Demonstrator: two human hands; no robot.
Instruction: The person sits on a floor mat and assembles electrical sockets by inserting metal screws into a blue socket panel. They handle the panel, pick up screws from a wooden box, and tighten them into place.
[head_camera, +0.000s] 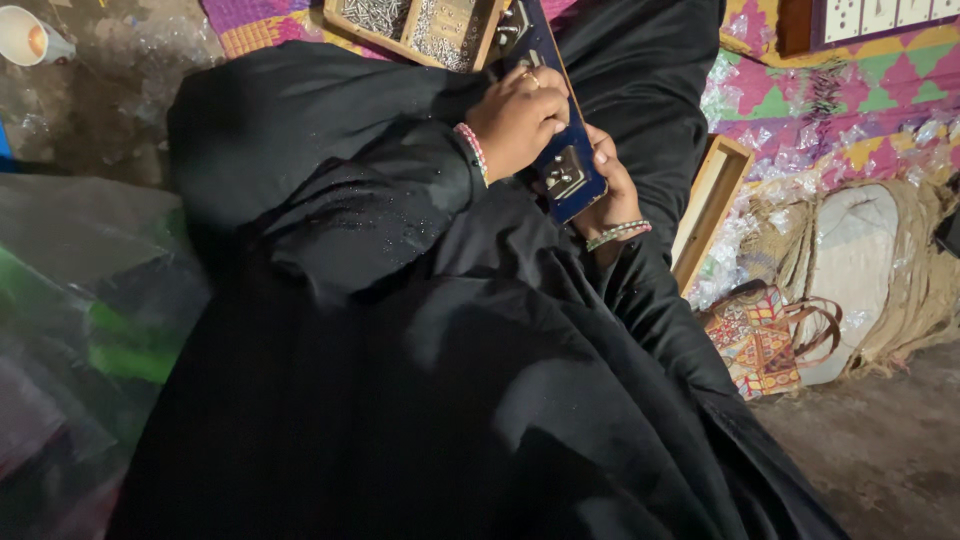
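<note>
Patterned woven mat in pink, green and yellow (850, 90) covering floor at top right. Bare grey concrete floor (880, 440) showing at lower right, dim light falling across it. Coiled tan jute sack (900, 270) lying beside small multicoloured embroidered bag (755, 340). Crumpled clear plastic sheeting (70, 300) lying at left. White cup (30, 38) sitting in top left corner.

A wooden tray (420, 30) with small metal bits sits at the top, on a bright mat (850, 90) with pink, green and yellow shapes. A white cup (30, 38) stands in the top left corner. A thin wooden box (712, 205) leans near the mat. A small colorful bag (755, 340) lies beside a pale sack (860, 260) with rough brown cloth. Clear plastic (70, 300) is at the left.
</note>
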